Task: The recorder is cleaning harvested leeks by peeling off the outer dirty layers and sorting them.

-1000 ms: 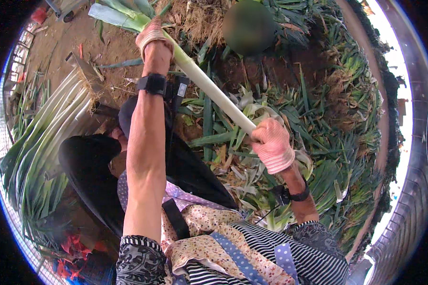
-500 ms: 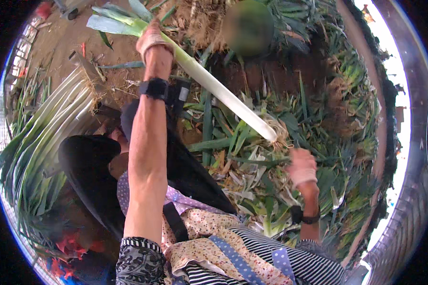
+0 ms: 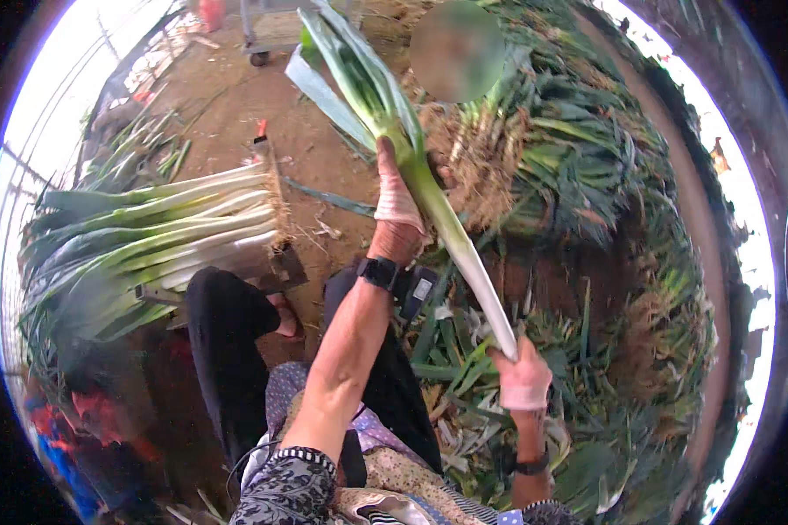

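A long leek [image 3: 462,243] slants across the middle, its green leaves far and its white end near and to the right. My left hand [image 3: 396,194] is wrapped round the stalk just below where the leaves fan out. At the white root end my right hand [image 3: 524,374] is closed, its fingers against the leek's tip; the roots are hidden there. Both hands wear pale coverings at the wrist and palm.
Trimmed leeks [image 3: 175,219] lie side by side on a low wooden rack [image 3: 280,262] at the left. Untrimmed leeks with roots [image 3: 481,166] are heaped at the far right. Cut leaves [image 3: 473,420] litter the ground by my right hand. A wheeled cart [image 3: 276,31] stands far off.
My view has turned left, bringing more of the rack into sight. My right hand, apart from the leek before, now closes on its root end. The leek stands more steeply, still in my left hand.
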Demonstrator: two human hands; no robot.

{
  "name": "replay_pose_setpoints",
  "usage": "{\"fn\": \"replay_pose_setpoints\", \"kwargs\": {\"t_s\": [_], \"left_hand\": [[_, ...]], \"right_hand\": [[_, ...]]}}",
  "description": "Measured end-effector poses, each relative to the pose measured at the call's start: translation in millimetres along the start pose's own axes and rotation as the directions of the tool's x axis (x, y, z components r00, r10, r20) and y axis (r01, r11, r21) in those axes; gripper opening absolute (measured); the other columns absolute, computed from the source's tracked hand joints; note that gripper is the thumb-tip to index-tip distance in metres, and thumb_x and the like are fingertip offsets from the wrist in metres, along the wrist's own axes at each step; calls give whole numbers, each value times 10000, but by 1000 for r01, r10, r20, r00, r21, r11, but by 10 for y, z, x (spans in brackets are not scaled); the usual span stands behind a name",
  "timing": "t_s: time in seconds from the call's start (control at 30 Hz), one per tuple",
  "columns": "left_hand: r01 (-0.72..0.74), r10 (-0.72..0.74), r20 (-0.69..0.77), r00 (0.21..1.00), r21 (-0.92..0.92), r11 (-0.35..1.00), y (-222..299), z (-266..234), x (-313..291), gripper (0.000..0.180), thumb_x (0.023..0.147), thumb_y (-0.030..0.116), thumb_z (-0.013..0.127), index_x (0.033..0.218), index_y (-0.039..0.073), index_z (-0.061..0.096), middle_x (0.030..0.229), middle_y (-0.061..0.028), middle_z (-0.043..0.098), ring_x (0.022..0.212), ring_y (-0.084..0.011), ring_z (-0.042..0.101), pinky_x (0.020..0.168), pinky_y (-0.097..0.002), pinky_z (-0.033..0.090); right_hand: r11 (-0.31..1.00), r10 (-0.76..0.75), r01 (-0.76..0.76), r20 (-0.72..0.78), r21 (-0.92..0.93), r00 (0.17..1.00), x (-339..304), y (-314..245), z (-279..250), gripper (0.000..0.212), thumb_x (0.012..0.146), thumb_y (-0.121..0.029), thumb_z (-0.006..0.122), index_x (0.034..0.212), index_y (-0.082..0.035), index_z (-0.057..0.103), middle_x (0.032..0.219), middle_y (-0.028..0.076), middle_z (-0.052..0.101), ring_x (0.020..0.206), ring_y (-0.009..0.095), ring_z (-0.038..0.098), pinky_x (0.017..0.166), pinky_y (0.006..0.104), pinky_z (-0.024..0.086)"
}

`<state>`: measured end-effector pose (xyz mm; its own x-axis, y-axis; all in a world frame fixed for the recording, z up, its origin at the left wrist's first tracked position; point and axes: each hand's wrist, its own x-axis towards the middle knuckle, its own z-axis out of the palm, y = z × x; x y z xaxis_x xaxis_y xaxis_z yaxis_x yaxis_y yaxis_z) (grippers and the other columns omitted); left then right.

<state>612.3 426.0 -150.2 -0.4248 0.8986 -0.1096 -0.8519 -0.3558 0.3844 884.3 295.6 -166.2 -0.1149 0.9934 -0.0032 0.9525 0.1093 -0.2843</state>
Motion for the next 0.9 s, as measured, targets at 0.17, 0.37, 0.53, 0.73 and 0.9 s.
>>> {"fn": "replay_pose_setpoints", "kwargs": {"t_s": [0.17, 0.37, 0.53, 0.73, 0.9], "left_hand": [[-2, 15, 83, 996, -157, 988, 279, -54, 52, 624, 770, 619, 539, 1008, 42, 510, 785, -91, 557, 618, -228, 570, 581, -363, 524], [-166, 173, -94, 980, 82, 983, 429, -241, 235, 540, 746, 609, 585, 912, 98, 522, 722, -40, 556, 570, -171, 556, 505, -325, 493], [-127, 118, -94, 989, -104, 986, 434, -55, 96, 517, 730, 596, 618, 920, 121, 542, 689, -7, 556, 572, -138, 545, 486, -286, 447], [-93, 80, -145, 986, -85, 992, 210, -126, -67, 386, 809, 434, 623, 991, 104, 536, 767, 0, 554, 600, -127, 526, 512, -285, 449], [-179, 171, -170, 971, -34, 983, 414, -12, -295, 299, 832, 363, 619, 976, 104, 577, 731, 20, 559, 585, -90, 504, 504, -252, 410]], "right_hand": [[971, 214, -231, 194, 67, 957, -222, 523, 403, 436, 736, -416, 653, 1024, -113, 531, 799, 154, 616, 742, 355, 608, 651, 409, 482], [849, 529, -520, 140, -93, 837, -594, 1446, 480, 472, 741, -383, 608, 1147, -147, 566, 1075, 140, 594, 969, 321, 565, 821, 409, 437], [987, 110, -88, -173, 131, 979, 69, 932, 147, 428, 819, -211, 565, 1193, -12, 507, 1175, 165, 528, 1020, 296, 531, 864, 372, 416], [774, -617, 623, -355, -113, 702, 516, -983, -187, 439, 764, -175, 639, 1144, -3, 502, 1193, 203, 485, 1051, 380, 485, 884, 417, 414], [811, -581, 569, -301, -138, 756, 888, -1215, 328, 579, 717, -212, 695, 1233, -85, 464, 1156, 210, 527, 984, 375, 544, 803, 413, 465]]}}
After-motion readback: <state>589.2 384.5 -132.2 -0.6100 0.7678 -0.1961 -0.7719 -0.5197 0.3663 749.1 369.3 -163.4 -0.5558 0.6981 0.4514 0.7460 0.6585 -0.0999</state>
